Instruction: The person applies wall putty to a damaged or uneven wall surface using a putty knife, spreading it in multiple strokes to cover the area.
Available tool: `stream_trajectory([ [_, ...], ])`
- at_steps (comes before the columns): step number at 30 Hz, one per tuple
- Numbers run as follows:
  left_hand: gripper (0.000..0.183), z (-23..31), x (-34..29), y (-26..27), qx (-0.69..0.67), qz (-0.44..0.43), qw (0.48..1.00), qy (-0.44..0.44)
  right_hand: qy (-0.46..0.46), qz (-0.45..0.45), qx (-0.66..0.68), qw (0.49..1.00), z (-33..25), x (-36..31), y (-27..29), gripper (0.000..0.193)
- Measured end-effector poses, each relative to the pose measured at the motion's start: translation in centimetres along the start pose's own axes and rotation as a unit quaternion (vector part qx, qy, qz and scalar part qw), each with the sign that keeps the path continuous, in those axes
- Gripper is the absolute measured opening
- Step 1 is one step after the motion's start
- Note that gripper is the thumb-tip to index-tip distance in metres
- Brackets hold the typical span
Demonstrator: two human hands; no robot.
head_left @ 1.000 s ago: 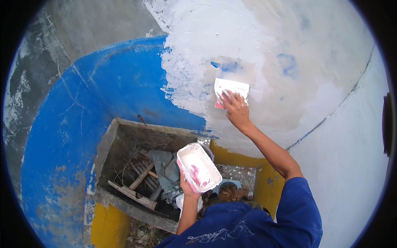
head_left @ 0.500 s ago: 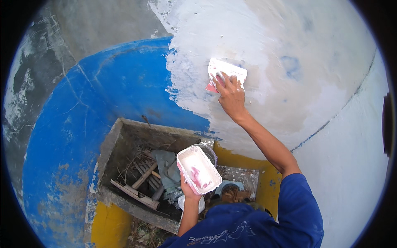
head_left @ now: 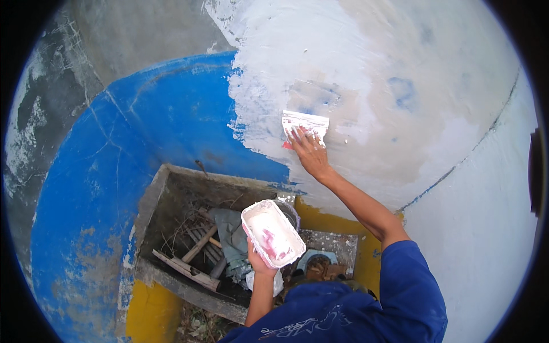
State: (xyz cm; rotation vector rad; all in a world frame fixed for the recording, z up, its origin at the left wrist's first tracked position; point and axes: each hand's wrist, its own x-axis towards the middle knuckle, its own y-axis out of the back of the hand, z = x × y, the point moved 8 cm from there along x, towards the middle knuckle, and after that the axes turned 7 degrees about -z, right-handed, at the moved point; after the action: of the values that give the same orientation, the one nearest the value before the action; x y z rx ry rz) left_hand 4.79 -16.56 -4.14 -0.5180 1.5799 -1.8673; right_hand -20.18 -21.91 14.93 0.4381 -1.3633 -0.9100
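The right hand (head_left: 310, 153)'s clamped on a white-smeared scraper (head_left: 306, 121) against the wall (head_left: 394, 157); the left hand (head_left: 259, 261) grips a tub (head_left: 269, 235), streaked pink inside.

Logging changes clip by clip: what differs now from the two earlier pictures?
The right hand swept the scraper up the wall, then back down, ending a little left of where it began. The blue patch just above it looks fainter. Nothing was taken up or let go; the left hand holds the tub much as before.
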Motion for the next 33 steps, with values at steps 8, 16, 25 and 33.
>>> stream_trajectory([
  [8,0.061,1.2,-0.7,-0.6,0.006,0.003,1.000,-0.029,-0.023,0.077,0.089,0.993,0.4,1.9,13.4,0.066],
  [16,0.061,0.2,-0.2,-0.9,0.008,0.006,1.000,-0.012,-0.053,0.116,-0.038,0.991,4.0,7.8,15.2,0.056],
  [25,0.062,0.6,-0.6,0.4,0.026,0.007,0.999,-0.021,-0.013,-0.037,0.089,0.995,-3.2,3.1,6.2,0.053],
  [33,0.061,-0.2,-0.7,0.2,0.008,0.011,1.000,-0.012,-0.076,0.082,-0.012,0.994,5.0,1.4,11.6,0.055],
])
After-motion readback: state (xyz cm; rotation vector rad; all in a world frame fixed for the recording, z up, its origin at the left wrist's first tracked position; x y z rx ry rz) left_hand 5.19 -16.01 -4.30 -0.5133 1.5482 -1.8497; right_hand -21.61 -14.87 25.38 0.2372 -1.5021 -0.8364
